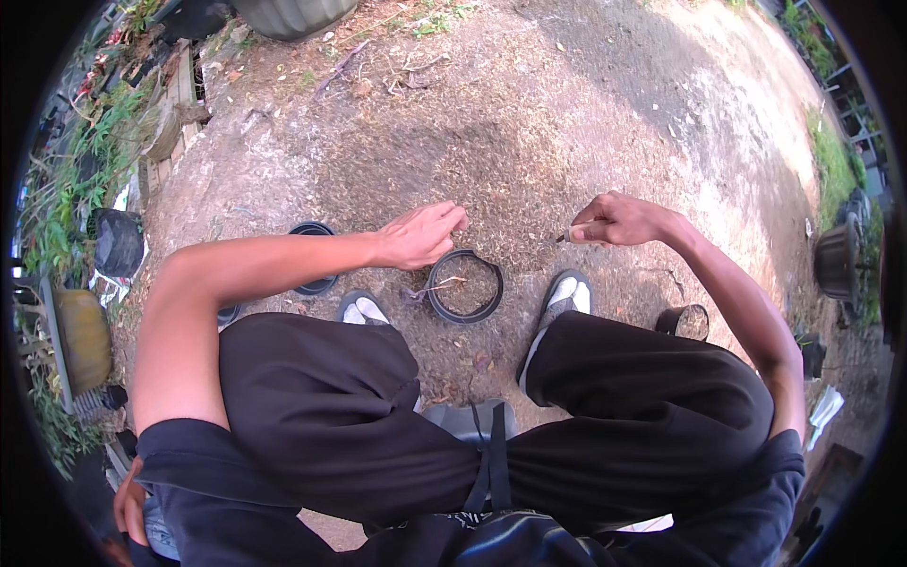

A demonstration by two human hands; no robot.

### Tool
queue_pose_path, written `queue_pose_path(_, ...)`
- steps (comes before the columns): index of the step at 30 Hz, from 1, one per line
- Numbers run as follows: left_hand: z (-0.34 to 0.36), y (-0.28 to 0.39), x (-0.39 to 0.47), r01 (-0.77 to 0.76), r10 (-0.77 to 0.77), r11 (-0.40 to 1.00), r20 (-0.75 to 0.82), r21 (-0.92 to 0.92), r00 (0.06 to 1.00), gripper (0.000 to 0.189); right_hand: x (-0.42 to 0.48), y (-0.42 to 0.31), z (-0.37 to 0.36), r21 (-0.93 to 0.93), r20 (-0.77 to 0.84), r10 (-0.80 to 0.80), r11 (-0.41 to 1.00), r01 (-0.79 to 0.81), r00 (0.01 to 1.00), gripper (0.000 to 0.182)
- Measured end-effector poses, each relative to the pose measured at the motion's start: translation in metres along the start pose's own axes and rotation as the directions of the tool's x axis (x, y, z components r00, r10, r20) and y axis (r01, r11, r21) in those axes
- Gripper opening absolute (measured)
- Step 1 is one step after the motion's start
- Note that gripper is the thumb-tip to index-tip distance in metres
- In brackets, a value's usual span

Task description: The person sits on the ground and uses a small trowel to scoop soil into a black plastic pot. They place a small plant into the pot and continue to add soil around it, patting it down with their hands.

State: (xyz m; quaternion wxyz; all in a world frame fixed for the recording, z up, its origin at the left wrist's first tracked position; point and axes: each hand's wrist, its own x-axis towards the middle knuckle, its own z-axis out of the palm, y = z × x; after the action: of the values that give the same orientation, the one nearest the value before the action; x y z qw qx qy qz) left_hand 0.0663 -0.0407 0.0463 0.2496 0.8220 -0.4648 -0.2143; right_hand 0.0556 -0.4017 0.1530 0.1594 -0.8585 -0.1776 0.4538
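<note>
My left hand (422, 235) hovers just above and left of a black plastic ring (501, 287), its fingers curled downward; whether anything is between them is hidden. The ring looks like a pot's rim and lies on the soil between my shoes, with a dry twig (446, 285) across its left side. Off to the right, my right hand (627, 221) grips a small tool by its pale handle (582, 232). The tool's short dark tip (562, 238) points left, over bare ground. Partly behind my left forearm stands a black plastic pot (312, 228).
A curved black plastic piece (667, 320) lies beyond my right knee. Large planters stand at the top (294, 15) and right (836, 262). Plants, a black bag (119, 242) and a yellowish tub (88, 340) line the left. Another person's arm (129, 500) shows at lower left.
</note>
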Motion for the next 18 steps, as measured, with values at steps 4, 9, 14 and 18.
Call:
queue_pose_path(4,0.012,0.014,-0.007,-0.265,0.268,0.95,0.005,0.166,0.963,0.05,0.002,-0.021,0.006,-0.122,-0.064,-0.14,0.984,0.131,0.988,0.048)
queue_pose_path(9,0.015,0.019,-0.007,-0.482,0.46,0.809,0.148,0.337,0.876,0.05,0.012,-0.05,0.008,-0.24,-0.076,-0.114,0.966,0.092,0.991,0.043)
queue_pose_path(14,0.017,0.013,-0.004,-0.507,0.462,0.761,0.21,0.405,0.861,0.045,0.015,-0.054,0.005,-0.248,-0.067,-0.087,0.967,0.068,0.994,0.043)
queue_pose_path(18,0.016,0.005,-0.009,-0.52,0.489,0.751,0.187,0.407,0.852,0.048,0.015,-0.054,0.004,-0.243,-0.047,-0.085,0.967,0.071,0.995,0.045)
